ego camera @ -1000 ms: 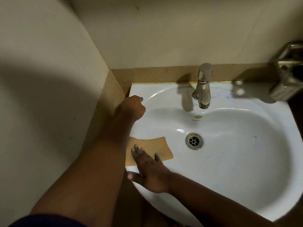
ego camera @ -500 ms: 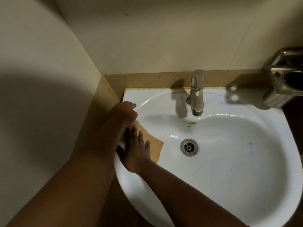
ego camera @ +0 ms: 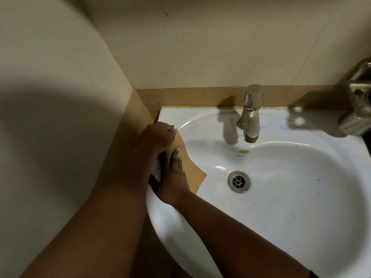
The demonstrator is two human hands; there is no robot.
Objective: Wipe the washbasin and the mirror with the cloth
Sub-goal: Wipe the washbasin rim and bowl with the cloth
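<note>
Cloth (ego camera: 193, 173) flat on washbasin (ego camera: 301, 227) left wall, centre-left of frame. Right hand (ego camera: 173, 177) pressing, fingers straight; left hand (ego camera: 158, 135) curled, grip on cloth unclear. Risk: bunching, missed blue streaks.

Right hand (ego camera: 173, 177) flat on cloth (ego camera: 193, 173) in washbasin (ego camera: 281, 197).

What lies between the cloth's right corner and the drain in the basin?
Nothing: the head view shows bare white basin between the cloth and the drain.
</note>
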